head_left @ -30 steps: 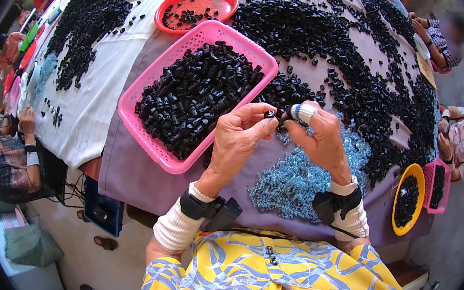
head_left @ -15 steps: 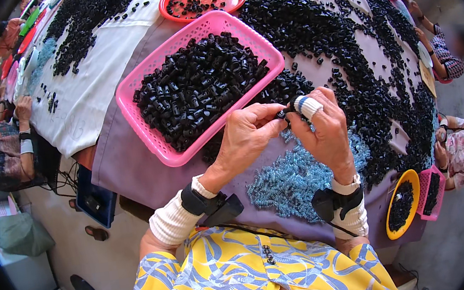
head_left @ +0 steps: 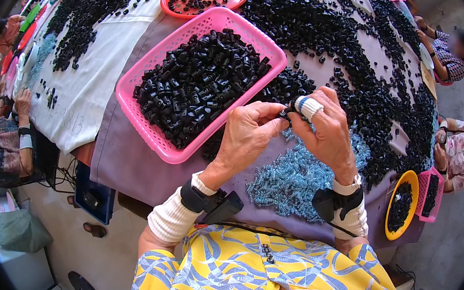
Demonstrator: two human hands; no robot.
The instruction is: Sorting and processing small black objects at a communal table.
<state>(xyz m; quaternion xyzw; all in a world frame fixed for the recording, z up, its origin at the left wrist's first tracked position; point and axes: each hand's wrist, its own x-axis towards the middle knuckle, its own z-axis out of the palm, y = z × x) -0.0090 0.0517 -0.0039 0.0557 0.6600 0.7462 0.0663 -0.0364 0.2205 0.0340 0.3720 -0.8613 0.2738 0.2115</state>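
Note:
My left hand (head_left: 248, 130) and my right hand (head_left: 327, 137) meet in front of the pink basket's near right corner. Between the fingertips of both is a small black plastic piece (head_left: 284, 114), mostly covered by the fingers. A white band with a blue stripe wraps one finger of the right hand. The pink plastic basket (head_left: 155, 145), beyond my left hand, is heaped with black cylindrical plastic pieces (head_left: 196, 86). Below my hands lies a pile of small bluish metal springs (head_left: 285, 182). More loose black plastic parts (head_left: 341, 46) spread over the cloth beyond my right hand.
A red tray (head_left: 237, 1) with some black parts stands at the back. At the right edge are a yellow bowl (head_left: 389, 229) and a small pink basket (head_left: 440, 190), both holding black parts. People (head_left: 3, 145) sit around the cloth-covered table (head_left: 132, 173), left and right.
The hands stay almost in place, both still pinching at the same spot. The view has shifted very slightly.

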